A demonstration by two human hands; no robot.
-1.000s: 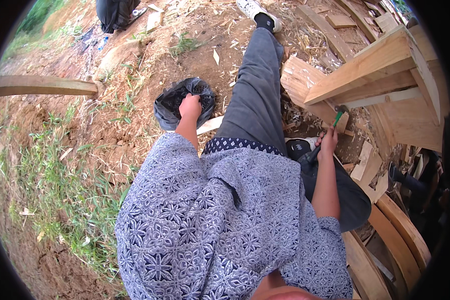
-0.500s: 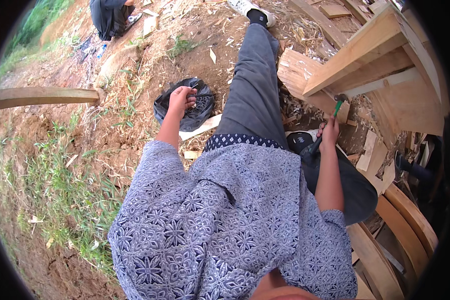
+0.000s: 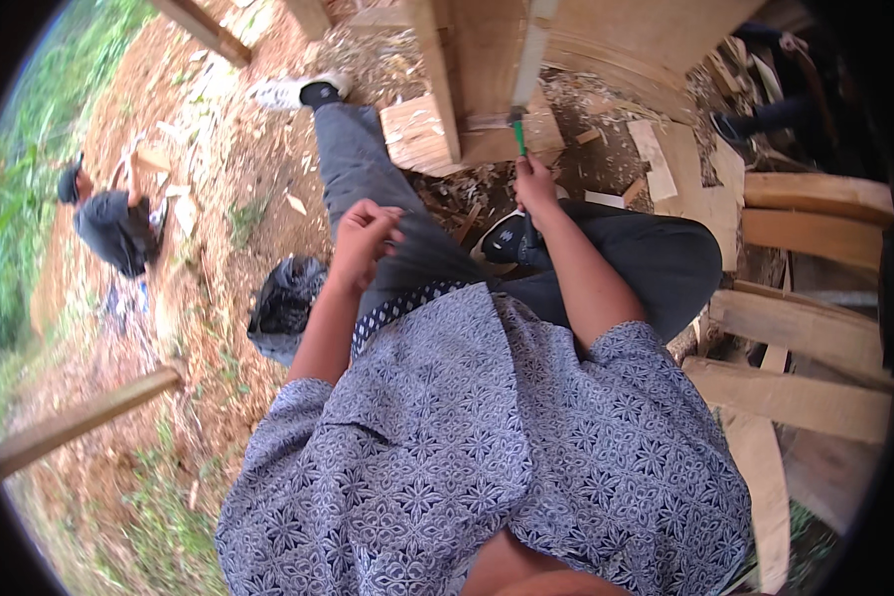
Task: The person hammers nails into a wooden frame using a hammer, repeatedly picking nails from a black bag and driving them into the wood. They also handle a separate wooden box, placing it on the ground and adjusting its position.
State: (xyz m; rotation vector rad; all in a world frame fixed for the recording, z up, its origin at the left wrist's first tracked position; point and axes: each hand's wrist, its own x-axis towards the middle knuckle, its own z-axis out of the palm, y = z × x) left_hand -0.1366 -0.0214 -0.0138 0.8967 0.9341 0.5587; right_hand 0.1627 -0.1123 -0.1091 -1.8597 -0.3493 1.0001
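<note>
My right hand (image 3: 536,185) is wrapped round a hammer (image 3: 521,139) with a green and black handle. Its dark head is up by the foot of a pale wooden strip in the wooden frame (image 3: 435,70). My left hand (image 3: 364,240) is over my thigh, thumb and fingers pinched together. Something small and dark shows at its fingertips, too small to name. Beside my left forearm, a black plastic bag (image 3: 286,303) sits on the ground, partly hidden by the arm; what it holds cannot be made out.
A flat board (image 3: 412,129) lies under the frame amid wood shavings. Curved timbers (image 3: 815,199) and planks (image 3: 795,392) are stacked at the right. A wooden post (image 3: 89,417) juts in from the left. One person (image 3: 114,223) crouches at the far left; another person's leg (image 3: 765,121) shows at upper right.
My view has turned rightward toward the wooden frame. My left hand has moved away from above the black bag to over my thigh. The hammer stays in my right hand.
</note>
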